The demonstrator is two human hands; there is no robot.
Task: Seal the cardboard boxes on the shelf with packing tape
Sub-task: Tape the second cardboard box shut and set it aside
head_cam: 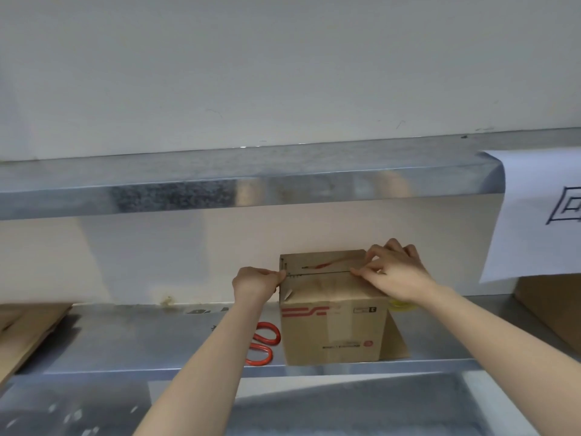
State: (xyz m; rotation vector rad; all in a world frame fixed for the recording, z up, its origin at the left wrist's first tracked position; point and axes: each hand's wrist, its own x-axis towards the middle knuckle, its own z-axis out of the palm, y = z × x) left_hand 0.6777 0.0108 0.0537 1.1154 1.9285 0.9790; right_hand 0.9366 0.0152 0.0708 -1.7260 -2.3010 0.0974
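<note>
So the cardboard box (333,328) sits at the near edge of the metal shelf (157,341), flaps folded shut, but the top seam (323,272) looks untaped to me, so sealing's barely started. Left hand (254,286) reaches up with its grip pinched on the box's top left edge. Right hand (393,272) has bent fingers on the seam's right end, and I can't tell if it's pinching clear tape or just pressing. Red scissors (262,343) lie just left of the box

Storeroom or packing area. Galvanised metal shelves (188,196) against a plain white wall (283,73). Cardboard box (333,332) on the lower shelf (141,338), flattened cardboard (28,328) at left, red-handled scissors (263,343), hand-lettered paper sign (534,215) hanging off the upper shelf (330,184).
</note>
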